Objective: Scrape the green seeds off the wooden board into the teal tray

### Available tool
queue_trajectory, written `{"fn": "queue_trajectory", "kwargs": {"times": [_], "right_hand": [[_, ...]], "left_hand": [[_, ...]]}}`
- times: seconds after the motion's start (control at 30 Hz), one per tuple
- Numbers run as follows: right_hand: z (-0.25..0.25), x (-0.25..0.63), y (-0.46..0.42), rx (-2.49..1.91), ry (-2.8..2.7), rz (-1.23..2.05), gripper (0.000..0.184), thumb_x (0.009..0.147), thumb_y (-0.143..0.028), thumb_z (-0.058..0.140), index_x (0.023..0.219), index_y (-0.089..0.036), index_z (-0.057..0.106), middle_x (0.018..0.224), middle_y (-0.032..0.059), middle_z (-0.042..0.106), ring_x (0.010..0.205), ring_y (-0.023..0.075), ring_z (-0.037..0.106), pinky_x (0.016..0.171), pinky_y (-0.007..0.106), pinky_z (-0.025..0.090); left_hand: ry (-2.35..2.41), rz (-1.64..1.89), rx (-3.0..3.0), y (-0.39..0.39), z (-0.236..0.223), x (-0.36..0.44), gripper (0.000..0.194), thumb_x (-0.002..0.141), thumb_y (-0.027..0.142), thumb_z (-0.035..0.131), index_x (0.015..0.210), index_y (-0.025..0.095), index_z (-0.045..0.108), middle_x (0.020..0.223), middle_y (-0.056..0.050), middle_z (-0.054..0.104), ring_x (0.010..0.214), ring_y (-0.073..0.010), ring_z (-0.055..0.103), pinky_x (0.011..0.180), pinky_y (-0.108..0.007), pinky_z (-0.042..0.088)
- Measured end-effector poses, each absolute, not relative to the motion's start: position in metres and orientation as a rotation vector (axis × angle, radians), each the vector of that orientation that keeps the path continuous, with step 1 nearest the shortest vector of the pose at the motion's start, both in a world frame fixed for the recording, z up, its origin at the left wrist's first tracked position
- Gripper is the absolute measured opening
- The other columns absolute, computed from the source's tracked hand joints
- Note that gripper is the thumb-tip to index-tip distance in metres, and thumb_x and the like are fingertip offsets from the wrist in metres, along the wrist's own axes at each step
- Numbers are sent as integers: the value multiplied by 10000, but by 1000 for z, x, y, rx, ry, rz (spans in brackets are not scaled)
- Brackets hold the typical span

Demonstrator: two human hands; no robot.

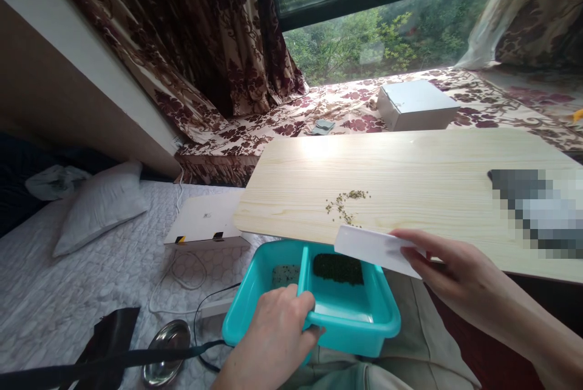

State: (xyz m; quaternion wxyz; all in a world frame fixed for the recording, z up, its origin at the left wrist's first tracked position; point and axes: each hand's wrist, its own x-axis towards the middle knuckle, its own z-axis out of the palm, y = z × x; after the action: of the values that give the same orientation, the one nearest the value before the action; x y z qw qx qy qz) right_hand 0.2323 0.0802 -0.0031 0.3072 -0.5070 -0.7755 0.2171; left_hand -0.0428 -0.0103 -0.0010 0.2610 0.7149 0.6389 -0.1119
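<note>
Your left hand [277, 332] reaches up from below, back of the hand uppermost, fingers curled firmly over the near rim of the bin [355, 322] where the divider [303, 271] meets it. Your right hand [449, 268] comes in from the lower right, forearm slanting up and leftward, thumb and fingers nearly together, pinching the right end of the white card [378, 247]. The card slants by the table's [432, 177] near edge, just below scattered grains [348, 201]; you can't tell whether it touches the wood. More dark grains [337, 268] lie in the bin's right compartment.
</note>
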Motion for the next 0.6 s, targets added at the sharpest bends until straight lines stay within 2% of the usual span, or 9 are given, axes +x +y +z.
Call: {"fn": "queue_trajectory", "kwargs": {"times": [0.07,0.23,0.43,0.53,0.6], "right_hand": [[-5,243,80,-1380,-1999,520,292,898,-400,555,1029,-280,788,860,37,831,669,236,761,610,321,606],[-8,267,84,-1574,-1897,357,313,882,-405,534,1030,-284,782,735,36,787,467,215,647,479,347,535],[-10,274,83,-1577,-1861,356,325,835,-418,561,1001,-262,793,644,20,742,364,185,528,455,362,506],[-11,276,83,-1590,-1848,362,334,830,-415,561,1006,-261,798,672,20,760,375,181,541,469,353,516],[-12,275,83,-1593,-1853,386,337,833,-420,555,1005,-259,796,735,33,790,433,199,614,502,354,543]], "left_hand": [[1727,-324,1931,-9,-1,-42,48,940,261,718,929,225,688,1015,-28,717,1008,-255,683,813,-322,486],[1663,-440,1951,-7,1,-27,94,950,289,719,1001,212,710,1073,-70,723,1057,-289,680,880,-360,518],[1398,-577,2022,-1,7,11,181,977,302,671,1099,179,725,1137,-123,720,1099,-326,677,951,-433,543],[1304,-550,2079,2,6,28,210,975,334,667,1097,177,733,1112,-129,724,1060,-334,689,930,-448,558],[1258,-539,2114,4,6,37,216,971,340,673,1093,173,736,1096,-132,726,1036,-332,696,911,-444,565]]}}
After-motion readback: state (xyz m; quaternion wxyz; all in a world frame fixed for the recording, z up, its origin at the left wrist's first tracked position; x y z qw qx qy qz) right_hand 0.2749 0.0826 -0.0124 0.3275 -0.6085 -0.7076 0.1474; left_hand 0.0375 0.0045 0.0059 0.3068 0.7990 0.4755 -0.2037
